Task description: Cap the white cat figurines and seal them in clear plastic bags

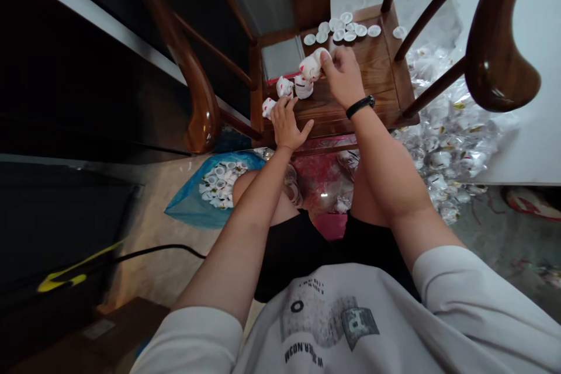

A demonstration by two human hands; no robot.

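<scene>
My right hand (345, 76), with a black band at the wrist, pinches a white lucky-cat figurine (310, 66) between thumb and fingers, tilted above the wooden chair seat (372, 85). Just below it a white figurine body (304, 87) stands on the seat. Another cat figurine (284, 86) is left of that one, and a third cat figurine (269, 107) lies near the seat's left edge. My left hand (289, 125) rests beside these with its fingers spread and thumb out. Its fingertips are close to the two left figurines; whether they touch is unclear.
Several round white lids (337, 26) lie along the back of the seat, near a clear flat packet (283, 58). Curved armrests (204, 123) flank the seat. A blue bag (188, 207) of white pieces sits on the floor left; many plastic-wrapped figurines (442, 158) are piled right.
</scene>
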